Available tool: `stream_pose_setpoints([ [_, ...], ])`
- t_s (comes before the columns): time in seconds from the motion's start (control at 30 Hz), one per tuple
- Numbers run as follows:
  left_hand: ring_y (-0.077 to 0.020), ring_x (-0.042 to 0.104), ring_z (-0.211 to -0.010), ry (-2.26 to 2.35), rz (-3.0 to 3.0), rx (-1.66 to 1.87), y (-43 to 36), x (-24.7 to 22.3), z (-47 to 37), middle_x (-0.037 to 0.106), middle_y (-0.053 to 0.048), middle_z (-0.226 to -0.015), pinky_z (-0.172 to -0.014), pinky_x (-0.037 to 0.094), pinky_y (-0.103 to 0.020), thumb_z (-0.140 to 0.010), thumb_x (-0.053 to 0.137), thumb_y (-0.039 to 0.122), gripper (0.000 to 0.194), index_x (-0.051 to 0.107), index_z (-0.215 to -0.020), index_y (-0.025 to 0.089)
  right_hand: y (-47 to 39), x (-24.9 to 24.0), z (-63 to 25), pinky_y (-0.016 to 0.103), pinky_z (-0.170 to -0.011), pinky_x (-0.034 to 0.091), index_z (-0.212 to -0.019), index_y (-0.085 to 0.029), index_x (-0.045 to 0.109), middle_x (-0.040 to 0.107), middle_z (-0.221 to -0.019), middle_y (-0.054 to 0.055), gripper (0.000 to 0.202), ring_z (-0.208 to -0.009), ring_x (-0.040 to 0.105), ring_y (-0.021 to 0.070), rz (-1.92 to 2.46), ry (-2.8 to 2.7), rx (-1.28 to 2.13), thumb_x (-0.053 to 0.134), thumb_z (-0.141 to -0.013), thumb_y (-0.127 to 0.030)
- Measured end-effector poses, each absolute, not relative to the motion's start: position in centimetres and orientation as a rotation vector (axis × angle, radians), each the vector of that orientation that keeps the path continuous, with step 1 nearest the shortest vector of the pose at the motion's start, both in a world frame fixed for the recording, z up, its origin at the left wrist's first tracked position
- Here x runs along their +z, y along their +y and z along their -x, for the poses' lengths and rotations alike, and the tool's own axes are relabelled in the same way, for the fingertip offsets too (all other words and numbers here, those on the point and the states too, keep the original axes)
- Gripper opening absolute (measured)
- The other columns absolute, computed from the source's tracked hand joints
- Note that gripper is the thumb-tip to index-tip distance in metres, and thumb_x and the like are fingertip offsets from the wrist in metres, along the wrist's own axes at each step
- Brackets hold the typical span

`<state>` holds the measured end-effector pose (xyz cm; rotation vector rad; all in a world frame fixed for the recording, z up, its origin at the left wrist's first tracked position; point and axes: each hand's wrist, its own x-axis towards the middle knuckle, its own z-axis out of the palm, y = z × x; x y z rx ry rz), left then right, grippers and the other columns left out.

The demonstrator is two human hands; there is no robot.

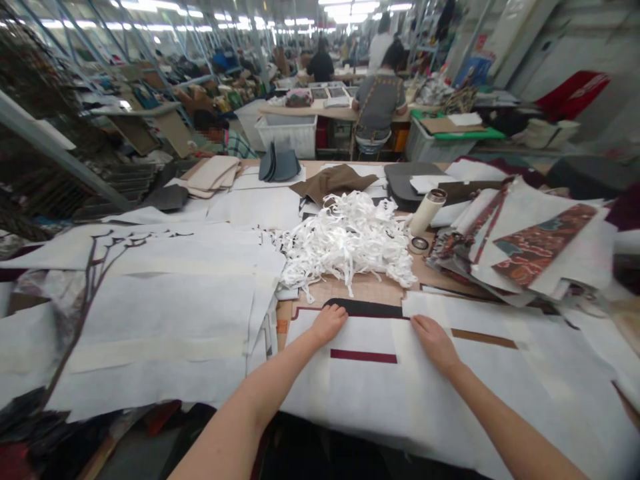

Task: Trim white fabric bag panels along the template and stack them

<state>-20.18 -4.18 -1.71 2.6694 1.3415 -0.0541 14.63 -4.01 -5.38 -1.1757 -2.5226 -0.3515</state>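
Observation:
A white-backed fabric panel (360, 387) lies on the bench in front of me, with a maroon edge and a maroon slot showing. Along its far edge runs a dark, flat strip (375, 308). My left hand (330, 323) rests across the strip's left end with its fingers laid flat. Beyond the strip's right end, my right hand (434, 341) pinches the panel's far edge, close to another white-backed panel (475, 313) with a brown slot. The undersides of my fingers are hidden.
A heap of white ribbon strips (350, 243) sits just beyond my hands. White-backed panels (170, 300) are stacked at left, patterned pieces (545, 243) at right. A cream bottle (427, 212) stands between heap and pieces. A seated person (379, 100) works farther off.

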Motion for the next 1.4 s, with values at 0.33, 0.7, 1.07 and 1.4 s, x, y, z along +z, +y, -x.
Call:
stream_pose_setpoints([
  [0.33, -0.0224, 0.055, -0.097, 1.664, -2.210, 0.057, -2.5, -0.8, 23.6, 0.066, -0.005, -0.095, -0.089, 0.035, -0.040, -0.083, 0.049, 0.019, 0.019, 0.067, -0.089, 0.022, -3.5, -6.1, 3.0, 0.033, -0.075, 0.045, -0.106, -0.017, 0.060, 0.060, -0.100, 0.010, 0.030, -0.091, 0.053, 0.0221, 1.374, -2.383, 0.071, 0.041, -0.083, -0.013],
  [0.7, -0.0194, 0.054, -0.096, 1.642, -2.176, 0.127, -3.7, -1.2, 26.5, 0.064, -0.004, -0.098, -0.084, 0.038, -0.032, -0.086, 0.049, 0.025, 0.021, 0.067, -0.096, 0.022, -3.2, -5.8, 8.1, 0.032, -0.068, 0.038, -0.097, -0.021, 0.063, 0.060, -0.092, 0.008, 0.024, -0.084, 0.050, 0.0207, 1.378, -2.444, 0.066, 0.041, -0.089, -0.015],
  [1.07, -0.0197, 0.047, -0.096, 1.507, -2.543, 0.079, -5.2, -3.0, 27.7, 0.058, -0.007, -0.101, -0.085, 0.034, -0.034, -0.091, 0.038, 0.020, 0.025, 0.058, -0.106, 0.019, -3.7, -5.9, 6.5, 0.037, -0.085, 0.044, -0.108, -0.016, 0.059, 0.060, -0.100, 0.010, 0.029, -0.095, 0.051, 0.0210, 0.903, -2.595, -0.017, 0.037, -0.090, -0.011],
  [1.4, -0.0203, 0.046, -0.098, 1.562, -2.427, 0.141, -5.8, -2.8, 28.2, 0.057, -0.007, -0.104, -0.088, 0.032, -0.035, -0.090, 0.042, 0.021, 0.024, 0.058, -0.107, 0.021, -3.8, -5.3, 4.2, 0.035, -0.078, 0.046, -0.099, -0.018, 0.063, 0.060, -0.096, 0.009, 0.029, -0.089, 0.052, 0.0216, 1.148, -2.516, 0.015, 0.038, -0.087, -0.012],
])
